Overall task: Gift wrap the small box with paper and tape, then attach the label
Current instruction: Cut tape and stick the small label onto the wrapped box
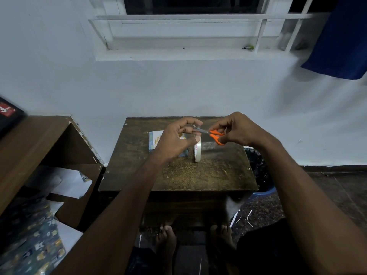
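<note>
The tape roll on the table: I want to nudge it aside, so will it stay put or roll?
The tape roll stands on its edge on the wooden table, so a nudge would probably roll it or tip it flat. It looks thin and hollow, so likely light. Nothing visibly braces it.

We read a white "3" on the red patch of a dark box (9,114), left of the table (178,175); pink lettering on the tape roll (197,150) standing on it stays illegible.
</note>
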